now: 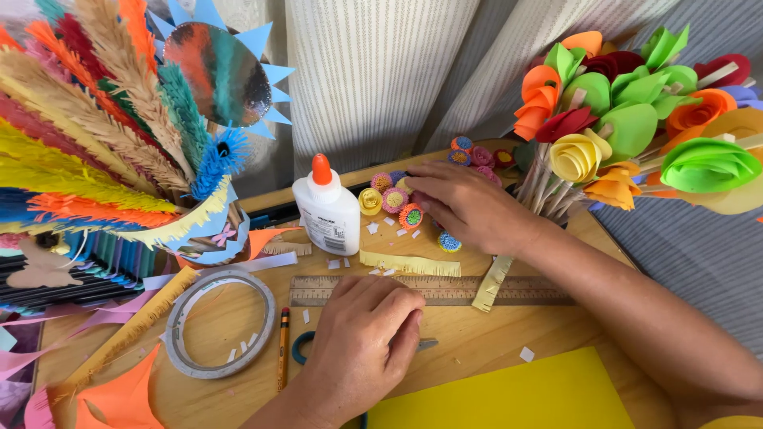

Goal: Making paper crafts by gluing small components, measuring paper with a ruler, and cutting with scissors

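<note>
My left hand rests palm down on the wooden table, lying over blue-handled scissors whose tip sticks out at its right. Whether it grips them I cannot tell. My right hand reaches across to a cluster of small rolled paper flowers, its fingers spread over them and touching some. A fringed yellow paper strip lies between the two hands, above a wooden ruler.
A white glue bottle with an orange cap stands left of the flowers. A tape ring and pencil lie at left. A paper peacock fills the left, a paper flower bouquet the right. Yellow card lies in front.
</note>
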